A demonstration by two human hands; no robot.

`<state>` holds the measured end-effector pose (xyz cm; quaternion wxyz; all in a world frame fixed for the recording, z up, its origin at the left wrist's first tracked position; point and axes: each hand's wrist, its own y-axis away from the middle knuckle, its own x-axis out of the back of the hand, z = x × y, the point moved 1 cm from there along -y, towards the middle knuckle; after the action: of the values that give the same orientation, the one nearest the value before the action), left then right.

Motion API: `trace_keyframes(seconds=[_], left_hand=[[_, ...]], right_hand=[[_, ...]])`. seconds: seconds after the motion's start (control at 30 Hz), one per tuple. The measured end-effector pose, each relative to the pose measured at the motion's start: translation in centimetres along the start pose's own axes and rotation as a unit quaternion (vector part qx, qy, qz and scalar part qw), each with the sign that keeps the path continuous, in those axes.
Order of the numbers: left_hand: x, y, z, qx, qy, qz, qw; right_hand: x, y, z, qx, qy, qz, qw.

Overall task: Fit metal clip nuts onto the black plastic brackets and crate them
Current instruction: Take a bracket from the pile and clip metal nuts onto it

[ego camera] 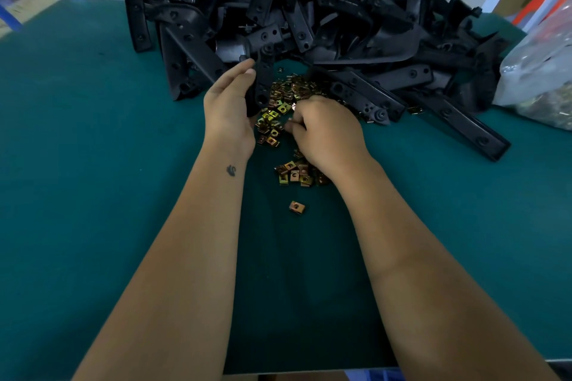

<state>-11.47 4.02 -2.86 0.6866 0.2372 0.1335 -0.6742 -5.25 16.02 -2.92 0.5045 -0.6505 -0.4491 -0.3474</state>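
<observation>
Your left hand (230, 108) gripped black bracket (262, 80), held upright. Your right hand (325, 130) curled, fingertips down in clip nuts (278, 108) between both hands; whether it pinched one, cannot tell. Bracket pile (309, 9) lay beyond hands.

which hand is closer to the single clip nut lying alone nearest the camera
Right. The right hand sits just above the lone clip nut, over the scattered nuts. The left hand is farther up-left, holding a black bracket.
</observation>
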Motion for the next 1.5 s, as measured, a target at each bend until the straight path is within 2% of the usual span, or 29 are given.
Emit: trace_keyframes(seconds=[0.5,0.6,0.7,0.8,0.87,0.9,0.93,1.0,1.07,1.13,1.27,1.37,1.5], left_hand=[[-0.1,0.1,-0.2,0.015,0.020,-0.006,1.000],[0.0,0.1,-0.1,0.018,0.016,-0.001,1.000],[-0.2,0.3,0.0,0.020,0.024,-0.005,1.000],[-0.4,0.5,0.0,0.021,0.018,-0.012,1.000],[-0.4,0.5,0.0,0.017,0.012,-0.020,1.000],[-0.5,0.5,0.0,0.014,0.011,-0.022,1.000],[-0.5,0.6,0.0,0.011,0.011,-0.023,1.000],[-0.3,0.5,0.1,0.005,0.013,-0.018,1.000],[-0.2,0.4,0.1,0.003,0.017,-0.010,1.000],[0.0,0.2,0.1,0.005,0.022,-0.003,1.000],[0.1,-0.1,0.1,0.008,0.012,0.004,1.000],[0.1,-0.2,0.0,0.010,0.011,0.002,1.000],[0.1,-0.2,-0.1,0.013,0.012,0.001,1.000]], right_hand=[[0.2,0.2,0.1,0.011,-0.008,-0.006,1.000],[0.4,0.2,0.2,-0.036,-0.108,0.045,0.992],[1.1,0.1,0.5,-0.118,-0.282,0.121,0.944],[1.4,-0.2,0.7,-0.177,-0.454,0.142,0.861],[1.5,-0.3,0.9,-0.199,-0.530,0.148,0.811],[1.6,-0.3,1.0,-0.205,-0.537,0.156,0.804],[1.6,-0.3,1.2,-0.206,-0.513,0.162,0.817],[1.4,-0.3,1.4,-0.185,-0.394,0.146,0.888],[1.1,-0.1,1.1,-0.129,-0.248,0.118,0.953],[0.8,0.0,0.4,-0.063,-0.153,0.085,0.982],[0.1,0.3,-1.0,0.060,-0.055,-0.051,0.995],[0.0,0.3,-1.2,0.073,-0.018,-0.057,0.996],[0.2,0.3,-0.9,0.062,-0.030,-0.052,0.996]])
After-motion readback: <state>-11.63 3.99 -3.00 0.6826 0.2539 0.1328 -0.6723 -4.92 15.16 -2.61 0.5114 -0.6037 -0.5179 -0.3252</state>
